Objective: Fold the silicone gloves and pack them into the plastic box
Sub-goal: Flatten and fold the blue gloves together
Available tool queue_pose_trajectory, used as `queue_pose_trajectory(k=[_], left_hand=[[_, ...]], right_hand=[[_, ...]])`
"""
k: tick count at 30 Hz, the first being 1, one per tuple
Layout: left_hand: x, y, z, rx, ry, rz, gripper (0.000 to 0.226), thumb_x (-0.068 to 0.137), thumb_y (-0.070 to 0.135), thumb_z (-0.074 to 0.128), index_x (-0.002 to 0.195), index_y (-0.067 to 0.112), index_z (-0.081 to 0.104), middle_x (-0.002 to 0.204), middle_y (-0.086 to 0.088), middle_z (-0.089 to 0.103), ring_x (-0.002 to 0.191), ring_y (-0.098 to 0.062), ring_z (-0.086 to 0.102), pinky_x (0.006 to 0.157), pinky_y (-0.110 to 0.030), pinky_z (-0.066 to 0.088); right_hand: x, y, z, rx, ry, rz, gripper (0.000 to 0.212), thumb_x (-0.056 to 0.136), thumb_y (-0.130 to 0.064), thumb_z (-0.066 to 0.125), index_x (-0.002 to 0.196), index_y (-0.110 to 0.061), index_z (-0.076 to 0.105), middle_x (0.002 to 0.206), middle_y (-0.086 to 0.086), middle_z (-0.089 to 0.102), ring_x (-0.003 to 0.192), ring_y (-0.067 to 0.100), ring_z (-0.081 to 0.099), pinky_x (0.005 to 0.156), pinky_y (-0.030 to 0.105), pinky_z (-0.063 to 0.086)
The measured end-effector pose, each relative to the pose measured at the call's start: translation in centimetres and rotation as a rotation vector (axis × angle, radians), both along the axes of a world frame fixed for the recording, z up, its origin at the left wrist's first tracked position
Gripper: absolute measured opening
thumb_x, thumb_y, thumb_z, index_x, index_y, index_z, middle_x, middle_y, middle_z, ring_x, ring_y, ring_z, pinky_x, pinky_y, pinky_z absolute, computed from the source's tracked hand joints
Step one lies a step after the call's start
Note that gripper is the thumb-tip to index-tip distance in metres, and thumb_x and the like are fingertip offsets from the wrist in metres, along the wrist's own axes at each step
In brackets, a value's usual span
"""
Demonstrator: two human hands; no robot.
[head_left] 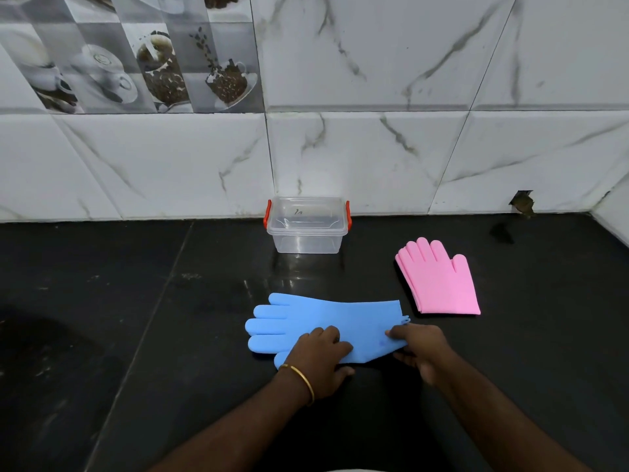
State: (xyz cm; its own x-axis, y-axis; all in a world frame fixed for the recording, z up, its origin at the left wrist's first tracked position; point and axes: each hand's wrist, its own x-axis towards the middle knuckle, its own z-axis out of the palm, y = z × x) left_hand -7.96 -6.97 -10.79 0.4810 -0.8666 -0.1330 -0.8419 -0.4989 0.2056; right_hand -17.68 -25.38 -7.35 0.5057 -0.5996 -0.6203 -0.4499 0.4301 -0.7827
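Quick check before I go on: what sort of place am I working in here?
Most likely a home kitchen counter. The wall tiles are printed with coffee cups and beans, marble-look tiles form a backsplash, and the worktop is polished black stone.

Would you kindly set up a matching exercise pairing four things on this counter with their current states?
Things:
1. blue gloves
2. pink gloves
3. plastic box
4. left hand

States:
A. lid on, standing by the wall
B. folded in half, lying untouched
C. lying full length, unfolded
D. pressing down on blue silicone

Pairs: 1-C, 2-B, 3-A, 4-D
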Motion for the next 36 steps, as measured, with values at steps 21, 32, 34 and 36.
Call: queue_pose_trajectory(k=[21, 32, 34, 36], left_hand=[[7.6, 3.9, 2.0, -0.443, 1.078, 0.936, 0.013, 0.085, -0.002, 0.062, 0.089, 0.008, 0.055, 0.077, -0.022, 0.060, 0.045, -0.020, 0.060, 0.049, -0.033, 0.058], [8.0, 4.4, -0.2, -0.419, 0.923, 0.915, 0.013, 0.082, 0.005, 0.059, 0.094, -0.001, 0.061, 0.083, -0.014, 0.059, 0.071, -0.027, 0.061, 0.056, -0.033, 0.055], [7.9, 4.5, -0.1, -0.403, 0.870, 0.896, 0.014, 0.081, 0.006, 0.057, 0.095, 0.005, 0.061, 0.083, -0.012, 0.059, 0.071, -0.024, 0.062, 0.053, -0.030, 0.055], [7.7, 4.5, 0.1, -0.368, 0.782, 0.890, 0.016, 0.079, 0.011, 0.057, 0.094, 0.012, 0.061, 0.090, -0.009, 0.062, 0.079, -0.023, 0.065, 0.056, -0.029, 0.056]], right_hand=[[6.7, 12.6, -0.2, -0.747, -0.006, 0.668, 0.015, 0.078, -0.033, 0.072, 0.091, -0.027, 0.069, 0.090, -0.010, 0.069, 0.088, 0.005, 0.062, 0.083, 0.028, 0.052], [6.3, 8.0, -2.2, -0.514, 0.219, 0.264, 0.050, 0.081, -0.025, 0.076, 0.122, -0.004, 0.058, 0.118, 0.013, 0.062, 0.107, 0.028, 0.061, 0.088, 0.033, 0.047], [6.8, 7.4, -1.7, -0.230, 0.183, 0.227, 0.032, 0.084, -0.016, 0.073, 0.110, -0.001, 0.063, 0.111, 0.016, 0.067, 0.096, 0.029, 0.065, 0.076, 0.033, 0.051], [7.2, 7.0, -0.6, 0.031, 0.146, 0.198, 0.015, 0.085, -0.009, 0.072, 0.096, -0.002, 0.065, 0.094, 0.015, 0.070, 0.078, 0.026, 0.067, 0.060, 0.030, 0.052]])
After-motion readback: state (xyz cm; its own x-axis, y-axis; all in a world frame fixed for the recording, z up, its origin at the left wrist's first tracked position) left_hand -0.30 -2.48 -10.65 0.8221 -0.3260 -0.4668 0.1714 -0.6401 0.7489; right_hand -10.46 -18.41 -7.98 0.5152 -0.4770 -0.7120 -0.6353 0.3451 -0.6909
